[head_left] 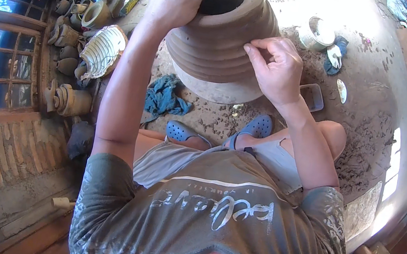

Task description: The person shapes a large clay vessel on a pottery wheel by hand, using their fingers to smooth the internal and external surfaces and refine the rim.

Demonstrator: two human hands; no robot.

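Two hands are at the clay pot (214,60), which stands on a pale round base (217,91) at the far middle; I have the left hand (176,3) by the left of the rim, thumb spread toward the mouth, fingers partly out of view, so I cannot tell whether it grips; the right hand (279,67) is closed in a pinch at the right wall, though I cannot tell whether anything sits between its tips; I judge the step in hand to be tidying the ridged wall; the next move probably calls for light, even fingertip pressure.
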